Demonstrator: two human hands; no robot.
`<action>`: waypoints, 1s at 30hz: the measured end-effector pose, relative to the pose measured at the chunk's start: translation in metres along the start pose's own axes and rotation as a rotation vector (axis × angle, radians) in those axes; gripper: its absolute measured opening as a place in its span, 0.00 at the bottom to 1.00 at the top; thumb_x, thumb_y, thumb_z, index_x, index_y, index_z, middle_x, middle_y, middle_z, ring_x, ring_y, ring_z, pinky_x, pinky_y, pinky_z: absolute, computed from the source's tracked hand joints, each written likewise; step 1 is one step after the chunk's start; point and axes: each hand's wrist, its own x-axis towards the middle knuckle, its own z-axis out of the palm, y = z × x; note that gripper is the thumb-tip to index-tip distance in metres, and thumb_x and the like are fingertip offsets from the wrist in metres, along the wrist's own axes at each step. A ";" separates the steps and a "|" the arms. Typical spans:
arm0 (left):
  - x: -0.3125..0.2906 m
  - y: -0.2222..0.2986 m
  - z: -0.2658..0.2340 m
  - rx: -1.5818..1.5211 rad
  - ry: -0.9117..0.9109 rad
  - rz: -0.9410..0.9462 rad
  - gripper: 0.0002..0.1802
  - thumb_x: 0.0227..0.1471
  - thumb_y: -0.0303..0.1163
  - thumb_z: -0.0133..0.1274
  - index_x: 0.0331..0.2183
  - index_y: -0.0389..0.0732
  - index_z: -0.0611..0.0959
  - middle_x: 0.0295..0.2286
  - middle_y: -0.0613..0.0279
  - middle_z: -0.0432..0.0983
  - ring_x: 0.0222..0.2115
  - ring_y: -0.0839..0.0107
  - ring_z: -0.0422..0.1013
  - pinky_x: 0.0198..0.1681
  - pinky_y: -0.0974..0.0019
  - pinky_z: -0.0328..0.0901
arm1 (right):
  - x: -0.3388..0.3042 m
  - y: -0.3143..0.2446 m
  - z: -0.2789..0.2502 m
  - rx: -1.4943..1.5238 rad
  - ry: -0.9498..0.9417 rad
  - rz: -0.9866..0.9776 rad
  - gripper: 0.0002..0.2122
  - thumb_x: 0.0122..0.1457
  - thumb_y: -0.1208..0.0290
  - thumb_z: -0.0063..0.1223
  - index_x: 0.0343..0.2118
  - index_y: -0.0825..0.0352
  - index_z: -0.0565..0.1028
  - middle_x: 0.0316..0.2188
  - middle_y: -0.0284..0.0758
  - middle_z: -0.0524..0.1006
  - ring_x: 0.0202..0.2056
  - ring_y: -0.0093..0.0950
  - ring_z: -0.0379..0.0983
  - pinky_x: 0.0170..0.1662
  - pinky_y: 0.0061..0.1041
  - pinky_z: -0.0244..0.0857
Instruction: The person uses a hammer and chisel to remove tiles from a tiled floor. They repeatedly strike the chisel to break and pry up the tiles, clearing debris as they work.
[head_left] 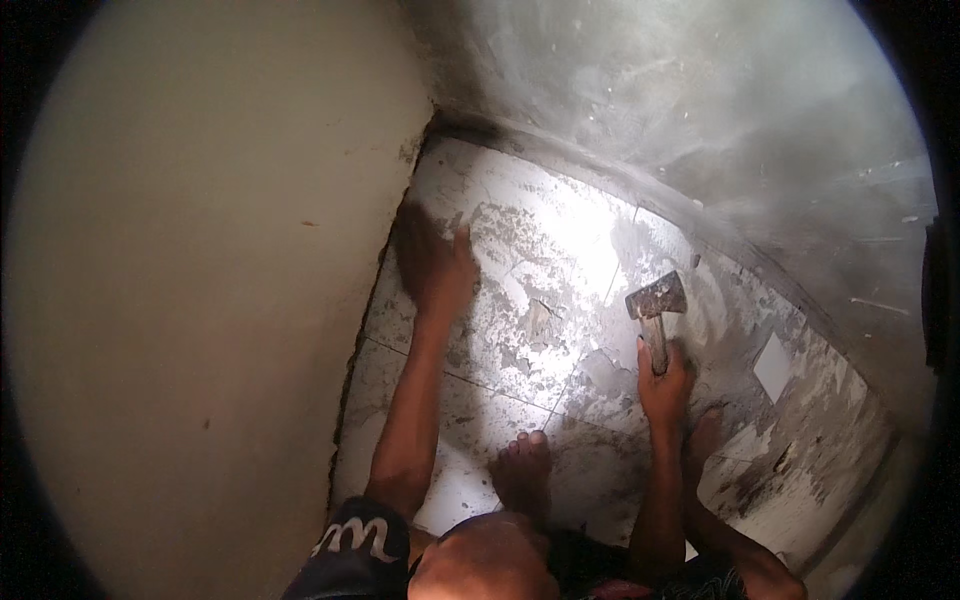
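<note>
Hammer is gripped by its handle in the closed right hand, head up over mortar-smeared floor tiles; the left hand is pressed flat, fingers spread, beside the plastered wall.

No packages, labels, signs or screens anywhere.

Left hand flat on the tile; right hand grips a hammer

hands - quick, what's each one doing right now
Left hand: open, flat on the floor tile.
Right hand: closed around the hammer handle.
</note>
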 end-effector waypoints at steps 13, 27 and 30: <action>0.088 0.099 0.053 -0.024 0.240 0.132 0.46 0.59 0.56 0.39 0.61 0.25 0.53 0.62 0.32 0.43 0.64 0.42 0.41 0.67 0.49 0.37 | 0.004 -0.005 -0.002 0.317 0.251 0.014 0.12 0.59 0.64 0.60 0.29 0.70 0.75 0.20 0.32 0.75 0.23 0.22 0.67 0.28 0.24 0.62; -0.043 0.175 0.056 -0.607 -0.180 0.815 0.37 0.53 0.42 0.52 0.60 0.36 0.64 0.61 0.45 0.56 0.63 0.49 0.50 0.66 0.53 0.46 | 0.008 0.000 -0.064 0.270 0.202 0.177 0.14 0.57 0.59 0.61 0.31 0.68 0.76 0.22 0.33 0.75 0.25 0.24 0.69 0.33 0.28 0.64; 0.047 0.130 0.042 -0.171 0.217 0.276 0.44 0.55 0.52 0.49 0.61 0.30 0.58 0.62 0.39 0.51 0.64 0.46 0.46 0.66 0.45 0.39 | 0.007 -0.016 -0.067 0.252 0.155 0.113 0.13 0.59 0.63 0.60 0.27 0.68 0.74 0.18 0.27 0.69 0.22 0.17 0.60 0.27 0.20 0.55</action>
